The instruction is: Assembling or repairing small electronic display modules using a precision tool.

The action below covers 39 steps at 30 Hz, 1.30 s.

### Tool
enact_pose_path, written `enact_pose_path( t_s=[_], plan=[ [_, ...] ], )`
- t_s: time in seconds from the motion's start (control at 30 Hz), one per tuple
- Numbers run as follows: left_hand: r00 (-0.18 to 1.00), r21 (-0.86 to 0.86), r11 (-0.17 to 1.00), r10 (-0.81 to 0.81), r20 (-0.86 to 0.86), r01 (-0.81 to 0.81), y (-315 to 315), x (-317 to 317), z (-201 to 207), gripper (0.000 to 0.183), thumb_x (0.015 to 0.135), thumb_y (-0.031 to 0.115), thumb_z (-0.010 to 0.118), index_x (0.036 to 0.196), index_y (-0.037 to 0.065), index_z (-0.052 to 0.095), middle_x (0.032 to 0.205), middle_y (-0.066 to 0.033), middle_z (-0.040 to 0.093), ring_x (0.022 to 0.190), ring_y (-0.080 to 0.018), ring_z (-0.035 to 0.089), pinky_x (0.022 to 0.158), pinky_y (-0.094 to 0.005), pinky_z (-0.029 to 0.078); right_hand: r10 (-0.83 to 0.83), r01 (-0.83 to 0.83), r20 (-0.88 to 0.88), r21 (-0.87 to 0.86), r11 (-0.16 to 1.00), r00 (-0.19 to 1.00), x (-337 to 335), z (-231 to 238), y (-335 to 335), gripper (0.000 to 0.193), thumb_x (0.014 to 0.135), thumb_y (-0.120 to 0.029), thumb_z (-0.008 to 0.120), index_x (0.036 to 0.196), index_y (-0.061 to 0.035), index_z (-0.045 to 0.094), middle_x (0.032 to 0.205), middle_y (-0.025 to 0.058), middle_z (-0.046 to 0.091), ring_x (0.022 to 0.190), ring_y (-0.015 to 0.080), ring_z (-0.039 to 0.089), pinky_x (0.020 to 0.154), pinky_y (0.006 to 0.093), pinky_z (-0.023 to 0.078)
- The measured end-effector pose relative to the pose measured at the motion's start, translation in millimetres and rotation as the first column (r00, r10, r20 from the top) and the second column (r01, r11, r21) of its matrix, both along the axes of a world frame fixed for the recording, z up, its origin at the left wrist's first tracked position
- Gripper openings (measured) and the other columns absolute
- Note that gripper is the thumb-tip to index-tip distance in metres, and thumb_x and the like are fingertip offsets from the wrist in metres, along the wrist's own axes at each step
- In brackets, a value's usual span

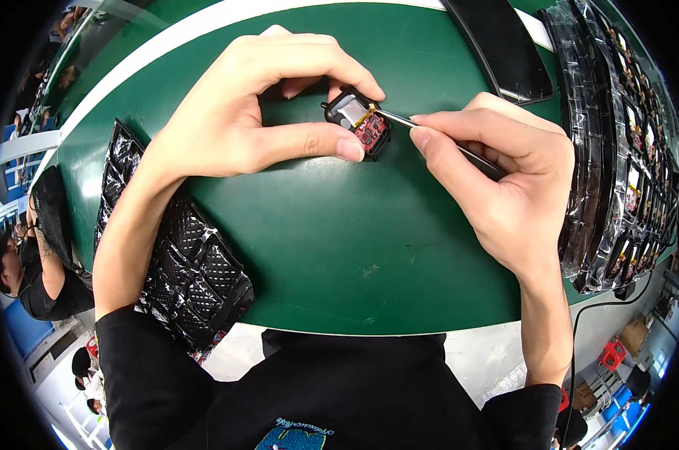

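Between the thumb and fingers of my left hand (pixel 257 105) is a small black device housing (pixel 388 133), held up over the green table. Inside its open face show a red circuit board (pixel 369 133), a silver-grey block (pixel 351 112) and a bit of yellow tape or flex. My right hand (pixel 497 165) is closed on a thin metal tool, tweezers or a pick (pixel 394 117); which of the two I cannot tell. Its tip meets the upper right edge of the housing, near the yellow bit. The tool's rear part is mostly hidden in my palm.
At the right stand stacked black trays (pixel 617 150) holding several similar small parts. A dark flat tablet-like slab (pixel 501 49) lies at the far right. Left, beneath my forearm, is a shiny black quilted tray or wrap (pixel 193 262). Another person (pixel 51 262) sits beyond the left edge.
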<state>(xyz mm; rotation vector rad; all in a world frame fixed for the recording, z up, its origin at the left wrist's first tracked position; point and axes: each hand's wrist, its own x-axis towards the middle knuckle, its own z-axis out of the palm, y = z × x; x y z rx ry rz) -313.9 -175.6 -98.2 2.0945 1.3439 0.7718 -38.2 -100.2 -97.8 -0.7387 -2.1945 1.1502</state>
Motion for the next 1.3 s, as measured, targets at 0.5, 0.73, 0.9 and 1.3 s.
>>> enact_pose_path(
  t_s=[0.5, 0.73, 0.9, 1.3],
  plan=[
    [1.000, -0.003, 1.000, -0.028, 0.011, 0.028, 0.3, 2.1, 1.8, 0.051, 0.074, 0.026, 0.099, 0.118, 0.007, 0.082, 0.101, -0.0037, 0.078, 0.086, -0.0173, 0.061, 0.076, -0.0324, 0.041, 0.010, -0.009, -0.015, 0.029, 1.000, 1.000, 0.7, -0.4, -1.7, 0.012, 0.091, 0.007, 0.082, 0.103, 0.0044, 0.086, 0.075, -0.0003, 0.066, 0.065, 0.0015, 0.056, 0.057, 0.0203, 0.037],
    [0.999, 0.030, 0.998, -0.048, -0.007, 0.049, 1.3, 1.3, 0.5, 0.050, 0.075, 0.027, 0.100, 0.118, 0.007, 0.083, 0.101, -0.0034, 0.078, 0.087, -0.0167, 0.061, 0.076, -0.0321, 0.042, 0.001, 0.002, -0.049, 0.072, 0.997, 0.999, -1.1, -4.7, -1.7, 0.013, 0.089, 0.008, 0.083, 0.101, 0.0036, 0.086, 0.072, 0.0001, 0.065, 0.063, 0.0026, 0.055, 0.055, 0.0215, 0.036],
    [0.999, 0.008, 1.000, -0.018, -0.047, 0.018, -1.4, 2.4, 5.2, 0.050, 0.075, 0.027, 0.100, 0.116, 0.006, 0.083, 0.102, -0.0033, 0.078, 0.086, -0.0166, 0.060, 0.075, -0.0317, 0.040, 0.002, 0.006, -0.069, 0.128, 0.992, 0.998, -0.9, -4.1, -2.5, 0.012, 0.087, 0.008, 0.084, 0.099, 0.0032, 0.085, 0.070, 0.0008, 0.066, 0.061, 0.0040, 0.055, 0.055, 0.0224, 0.036],
    [0.999, -0.001, 1.000, 0.006, -0.035, -0.006, -2.3, 3.9, 5.0, 0.052, 0.074, 0.029, 0.101, 0.116, 0.007, 0.083, 0.097, -0.0016, 0.076, 0.083, -0.0160, 0.054, 0.074, -0.0319, 0.038, 0.007, 0.009, -0.098, 0.153, 0.988, 0.995, -2.1, -6.8, -3.3, 0.013, 0.086, 0.007, 0.084, 0.098, 0.0029, 0.085, 0.068, 0.0024, 0.065, 0.057, 0.0066, 0.053, 0.052, 0.0258, 0.035]
  ],
)
